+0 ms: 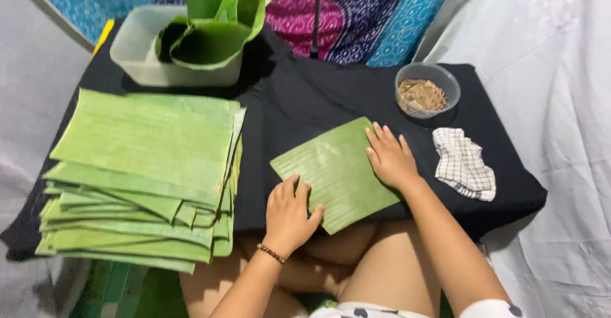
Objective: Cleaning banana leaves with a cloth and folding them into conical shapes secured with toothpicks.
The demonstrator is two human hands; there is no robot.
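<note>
Both hands, left hand (289,213) and right hand (389,159), are lying open and flat on a ribbed green leaf (334,171), which is resting mid-table (286,101) on black cloth, white sheets surrounding.

Single leaf piece (337,171) under both hands: pale green, fine parallel ribbing. Leaf stack (143,171) alongside: same light green, edges shading yellower. Rolled leaves (213,28) in tub: deeper, glossier green. Tub (137,54): milky translucent white. Tablecloth (299,101): plain black. Small bowl (428,89): clear, contents tan-brown. Rag (463,164): white, thin black grid check. Bracelet (272,253) on left wrist: brown-gold beads. Backdrop fabric (356,6): magenta, navy, turquoise, dotted batik swirls. Surrounding sheet (554,70): off-white.
</note>
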